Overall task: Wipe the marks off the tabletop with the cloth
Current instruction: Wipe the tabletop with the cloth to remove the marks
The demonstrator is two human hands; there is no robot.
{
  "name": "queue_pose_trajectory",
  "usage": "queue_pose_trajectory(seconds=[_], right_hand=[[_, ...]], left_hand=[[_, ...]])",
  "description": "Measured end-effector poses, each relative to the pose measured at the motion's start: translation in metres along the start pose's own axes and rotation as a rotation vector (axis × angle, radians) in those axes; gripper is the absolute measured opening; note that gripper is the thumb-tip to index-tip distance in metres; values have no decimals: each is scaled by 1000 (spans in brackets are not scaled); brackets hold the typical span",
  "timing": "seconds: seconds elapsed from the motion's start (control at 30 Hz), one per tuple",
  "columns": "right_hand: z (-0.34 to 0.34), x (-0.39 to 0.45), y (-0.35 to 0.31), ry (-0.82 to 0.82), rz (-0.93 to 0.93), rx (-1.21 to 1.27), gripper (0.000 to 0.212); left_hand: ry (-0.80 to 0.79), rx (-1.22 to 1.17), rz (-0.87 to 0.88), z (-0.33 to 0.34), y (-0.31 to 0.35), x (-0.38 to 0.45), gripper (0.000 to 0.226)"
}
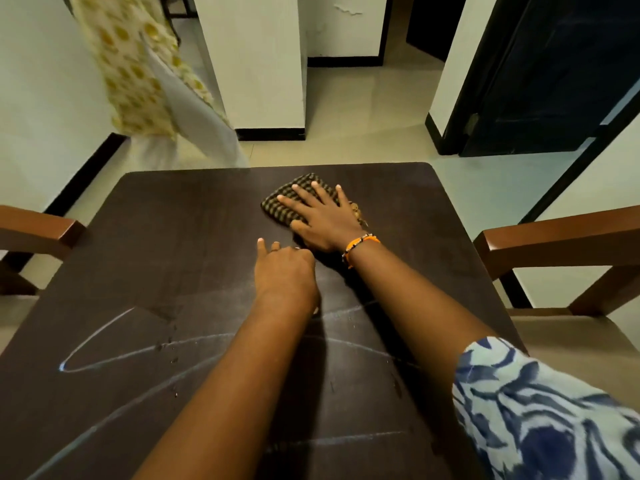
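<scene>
Lower left of frame: long chalk marks (145,351) loop across the near half of the tabletop (173,220), not yet wiped. Centre: my left hand (284,268) rests on the wood, forefinger straight, other fingers loosely curled, holding nothing. Just right and higher: my right hand (322,220) presses flat, fingers spread, on the cloth (287,206), a folded dark checked pad. The far half looks clean; I judge about half remains.
</scene>
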State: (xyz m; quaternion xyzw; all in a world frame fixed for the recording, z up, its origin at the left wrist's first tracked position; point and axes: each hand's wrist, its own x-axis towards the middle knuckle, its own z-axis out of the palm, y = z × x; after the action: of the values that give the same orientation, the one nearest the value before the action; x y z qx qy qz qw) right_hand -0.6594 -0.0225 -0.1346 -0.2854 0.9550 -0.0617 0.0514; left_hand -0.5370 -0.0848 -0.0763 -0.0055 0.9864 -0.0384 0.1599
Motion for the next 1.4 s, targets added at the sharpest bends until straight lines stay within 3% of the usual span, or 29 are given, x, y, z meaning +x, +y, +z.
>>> queue_pose_trajectory(seconds=[0.1, 0.3, 0.47, 0.67, 0.87, 0.97, 1.07, 1.17, 1.27, 1.4], right_hand=[[-4, 13, 34, 37, 80, -9, 51], [-18, 9, 133, 66, 508, 56, 54], [-18, -22, 154, 109, 678, 104, 56], [-12, -52, 117, 118, 621, 69, 55], [11, -60, 6, 110, 204, 41, 56], [13, -75, -14, 81, 80, 33, 55], [10, -100, 13, 121, 143, 35, 56], [5, -132, 61, 127, 340, 41, 57], [2, -163, 94, 153, 560, 59, 56], [6, -167, 69, 190, 668, 90, 56]], left_hand=[[-21, -1, 8, 1, 0, 2, 54], [-35, -16, 15, 11, -7, 3, 62], [-10, -31, 6, 14, -7, 3, 52], [-4, -41, 5, 13, -5, 1, 51], [13, -17, 6, 7, -4, -3, 57], [33, -112, 0, 14, -10, -19, 67], [1, -185, 5, 20, -14, -45, 86], [-70, -160, 27, 28, -14, -68, 105], [-89, -113, 10, 34, -13, -82, 111], [-66, -105, -38, 39, -10, -91, 111]])
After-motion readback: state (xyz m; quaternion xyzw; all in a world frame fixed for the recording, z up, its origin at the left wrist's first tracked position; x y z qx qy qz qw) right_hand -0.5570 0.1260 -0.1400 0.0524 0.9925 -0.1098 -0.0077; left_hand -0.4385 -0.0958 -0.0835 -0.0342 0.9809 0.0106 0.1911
